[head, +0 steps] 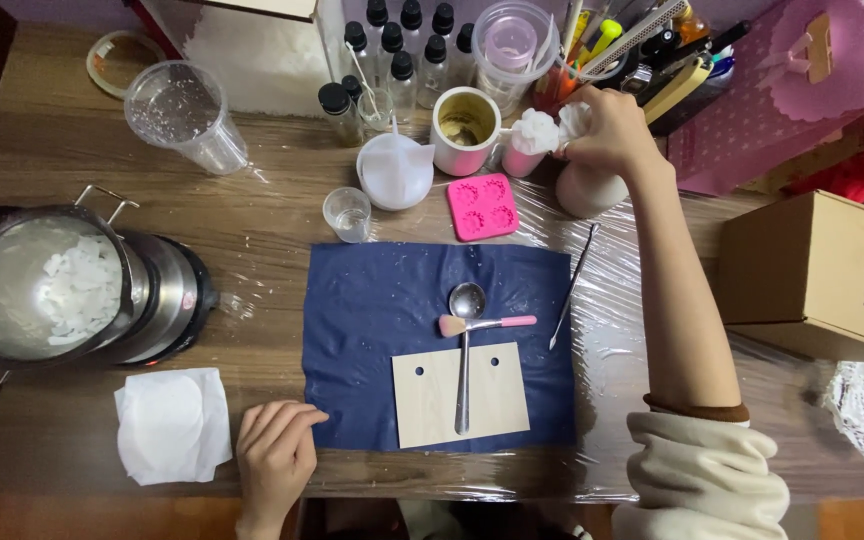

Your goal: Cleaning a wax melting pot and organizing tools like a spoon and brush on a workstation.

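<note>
My right hand (607, 130) reaches to the back of the table and grips the top of a pale pink bottle (587, 190). Just left of it stands a small pink cup with a white frilly top (530, 140) and a white mug (465, 130). My left hand (274, 455) rests curled on the table's near edge, touching the corner of a dark blue cloth (372, 300). On the cloth lie a thin wooden board (427, 400), a metal spoon (465, 350) and a small pink-handled brush (482, 323).
A steel pot of white wax flakes (42, 285) sits on a burner at left, a folded white tissue (172, 420) in front of it. A pink silicone mould (482, 205), small glass (348, 212), plastic cups, dark-capped bottles, a thin metal tool (572, 285) and a cardboard box (832, 275) surround the cloth.
</note>
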